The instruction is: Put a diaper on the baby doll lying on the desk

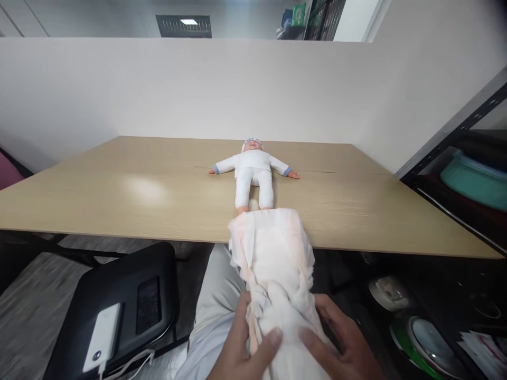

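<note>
A baby doll [254, 173] in white clothes and a cap lies on its back on the wooden table [119, 195], arms spread, feet toward me. I hold a white diaper [273, 264] below the table's near edge, its far end reaching up to the doll's feet. My left hand [241, 348] grips the diaper's near end from the left, thumb on top. My right hand [340, 343] grips the same end from the right, thumb pressed on the fabric.
A black chair [122, 301] at lower left carries a white power bank [102, 338] with a cable. A dark metal shelf [455, 153] at right holds a teal basin and bowls. A white partition wall stands behind the table.
</note>
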### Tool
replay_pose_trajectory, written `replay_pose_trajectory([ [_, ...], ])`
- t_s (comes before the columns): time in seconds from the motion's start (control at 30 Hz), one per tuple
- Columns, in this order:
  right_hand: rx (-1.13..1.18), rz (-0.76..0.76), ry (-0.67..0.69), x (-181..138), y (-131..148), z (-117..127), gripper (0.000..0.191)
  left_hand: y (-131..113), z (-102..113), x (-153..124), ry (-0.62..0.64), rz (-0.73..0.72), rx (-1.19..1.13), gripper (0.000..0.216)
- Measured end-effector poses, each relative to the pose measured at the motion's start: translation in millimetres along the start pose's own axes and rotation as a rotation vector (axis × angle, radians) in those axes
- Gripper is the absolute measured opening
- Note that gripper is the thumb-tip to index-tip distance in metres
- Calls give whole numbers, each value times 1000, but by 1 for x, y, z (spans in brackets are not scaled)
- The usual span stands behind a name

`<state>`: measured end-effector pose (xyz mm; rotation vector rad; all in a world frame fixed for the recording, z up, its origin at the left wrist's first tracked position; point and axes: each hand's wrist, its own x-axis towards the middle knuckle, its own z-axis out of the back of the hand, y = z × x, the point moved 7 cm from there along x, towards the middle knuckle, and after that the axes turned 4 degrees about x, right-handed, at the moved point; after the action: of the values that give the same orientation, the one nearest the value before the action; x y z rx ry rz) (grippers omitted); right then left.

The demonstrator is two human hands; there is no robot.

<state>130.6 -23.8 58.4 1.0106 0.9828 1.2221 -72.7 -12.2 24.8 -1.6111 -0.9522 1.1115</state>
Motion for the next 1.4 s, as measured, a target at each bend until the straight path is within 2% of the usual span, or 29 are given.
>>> replay_pose_trajectory([
  [0.17,-110,37,-54,37,-35,-11,39,11,8,52,-29,-14,-82,52],
  [0.27,-138,58,-88,41,-59,-9,39,23,16,66,-60,-7,-107,52],
  [0.33,-179,114,-143,39,-65,-5,41,27,17,68,-59,5,-120,53],
  [0.4,-244,196,-218,38,-58,-2,42,28,17,67,-61,11,-127,54],
  [0.5,-343,330,-257,43,-31,-6,39,25,14,66,-43,25,-140,54],
  [0.6,-443,472,-189,64,5,-24,39,22,13,67,-21,20,-124,52],
  [0.7,-544,579,-67,96,29,-50,49,21,14,69,-16,4,-88,50],
  [0.8,-637,609,9,131,32,-71,58,27,16,70,2,9,-48,47],
  [0.9,-705,599,56,153,19,-85,63,33,24,72,7,2,61,43],
  [1.0,-754,602,66,157,6,-94,63,29,47,78,-95,-72,232,35],
  [1.1,-787,588,49,154,0,-98,61,2,83,89,-316,-272,401,25],
  [1.17,-797,581,43,153,0,-99,62,-31,103,98,-419,-469,493,19],
  [1.23,-801,587,35,153,0,-100,62,-73,114,111,-463,-681,607,14],
  [1.3,-806,591,23,154,1,-100,62,-118,115,129,-445,-874,766,13],
  [1.33,-808,590,18,154,1,-100,62,-139,111,142,-386,-942,869,13],
  [1.4,-805,585,13,155,0,-100,62,-171,101,175,-211,-986,1100,23],
])
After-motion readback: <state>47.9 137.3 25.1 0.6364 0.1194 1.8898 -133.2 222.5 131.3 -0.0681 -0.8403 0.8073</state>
